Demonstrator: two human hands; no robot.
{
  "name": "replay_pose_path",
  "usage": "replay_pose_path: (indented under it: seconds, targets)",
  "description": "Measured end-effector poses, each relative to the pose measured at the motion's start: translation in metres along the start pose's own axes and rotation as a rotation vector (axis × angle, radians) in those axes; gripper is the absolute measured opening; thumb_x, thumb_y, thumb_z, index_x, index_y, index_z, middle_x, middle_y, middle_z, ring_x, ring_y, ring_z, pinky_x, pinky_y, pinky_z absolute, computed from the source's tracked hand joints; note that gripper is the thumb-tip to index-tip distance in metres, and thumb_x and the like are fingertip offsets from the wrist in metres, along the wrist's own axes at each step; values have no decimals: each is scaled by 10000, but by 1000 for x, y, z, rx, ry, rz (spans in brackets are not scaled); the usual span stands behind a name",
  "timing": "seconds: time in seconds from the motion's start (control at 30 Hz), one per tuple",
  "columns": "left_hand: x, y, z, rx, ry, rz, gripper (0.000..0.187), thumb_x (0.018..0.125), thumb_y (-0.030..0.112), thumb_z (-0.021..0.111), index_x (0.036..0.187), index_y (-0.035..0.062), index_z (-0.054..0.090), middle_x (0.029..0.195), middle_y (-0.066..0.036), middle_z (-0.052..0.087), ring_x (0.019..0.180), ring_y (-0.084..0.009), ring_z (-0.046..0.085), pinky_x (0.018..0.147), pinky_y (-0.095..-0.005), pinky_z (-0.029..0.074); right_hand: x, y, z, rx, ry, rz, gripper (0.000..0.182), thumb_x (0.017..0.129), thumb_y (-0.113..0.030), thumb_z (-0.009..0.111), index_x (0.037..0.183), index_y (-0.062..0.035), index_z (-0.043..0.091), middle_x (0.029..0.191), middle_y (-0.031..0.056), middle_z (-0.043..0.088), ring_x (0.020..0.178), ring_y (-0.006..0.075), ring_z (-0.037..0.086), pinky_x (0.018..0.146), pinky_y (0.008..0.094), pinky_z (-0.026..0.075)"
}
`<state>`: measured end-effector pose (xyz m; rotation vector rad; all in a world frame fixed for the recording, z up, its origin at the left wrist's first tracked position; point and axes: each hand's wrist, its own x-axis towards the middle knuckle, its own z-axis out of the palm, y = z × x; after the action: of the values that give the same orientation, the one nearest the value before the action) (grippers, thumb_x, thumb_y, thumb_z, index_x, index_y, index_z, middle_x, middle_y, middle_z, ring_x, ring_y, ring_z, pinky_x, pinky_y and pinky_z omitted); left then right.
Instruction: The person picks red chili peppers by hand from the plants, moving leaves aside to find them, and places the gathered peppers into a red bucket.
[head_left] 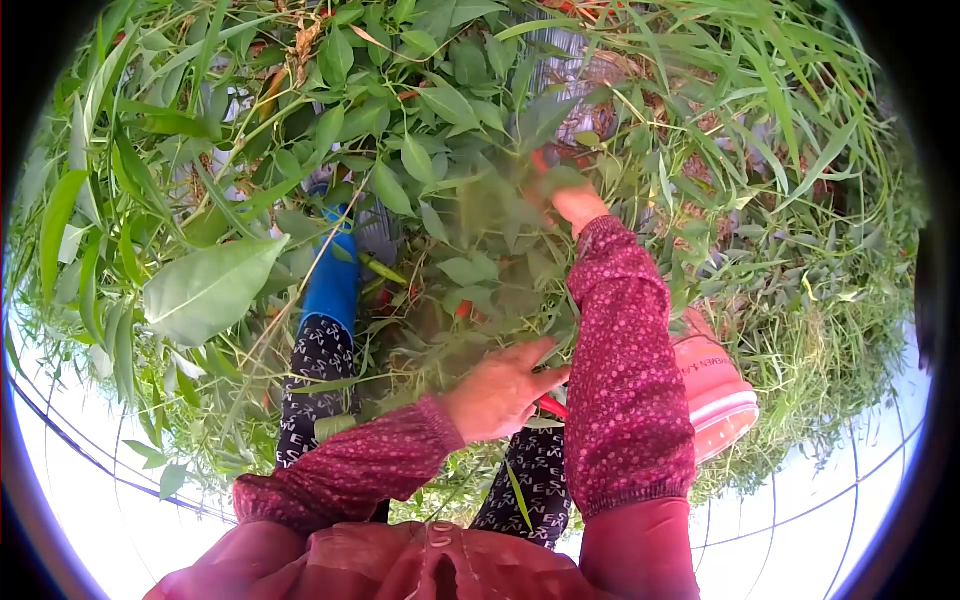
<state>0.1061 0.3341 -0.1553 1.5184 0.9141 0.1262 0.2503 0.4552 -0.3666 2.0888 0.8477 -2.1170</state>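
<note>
My left hand is low among the plants, its index finger and thumb stretched forward. A red chili pepper pokes out from beneath its curled fingers. Farther forward, my right hand reaches into the leaves of a pepper plant. Leaves and motion blur hide most of its fingers. Right at the fingertips shows a red pepper. Another red pepper hangs in the foliage between the hands.
A pink container with lettering stands beside my right forearm. My blue boot is among the stems at left. Tall grass grows at the upper right, and a large leaf sticks up close at left.
</note>
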Motion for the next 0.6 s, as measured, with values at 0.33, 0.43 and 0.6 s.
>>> replay_pose_path:
  seconds: [0.33, 0.43, 0.6]
  targets:
    - [-1, 2, -6, -14, -62, -76, 509, 690, 120, 645, 1179, 98, 507, 1131, -179, 504, 972, -316, 546, 782, -393, 474, -40, -40, 0, 322, -153, 174, 220, 824, -260, 609, 895, -52, 606, 794, 27, 608, 663, 123, 534, 541, 271, 403]
    - [-1, 3, -6, -39, -66, -93, 496, 679, 111, 654, 1155, 87, 516, 1111, -187, 517, 975, -326, 549, 794, -399, 475, -54, -38, -2, 517, -159, 81, 204, 839, -212, 585, 969, -55, 600, 877, 29, 615, 760, 129, 547, 646, 272, 433]
    - [-4, 2, -4, -66, -66, -88, 473, 682, 99, 633, 1144, 95, 532, 1068, -173, 531, 956, -324, 552, 780, -400, 474, -91, -38, 3, 680, 7, -176, 252, 828, -150, 587, 1058, -47, 577, 971, 19, 611, 890, 127, 552, 821, 275, 417]
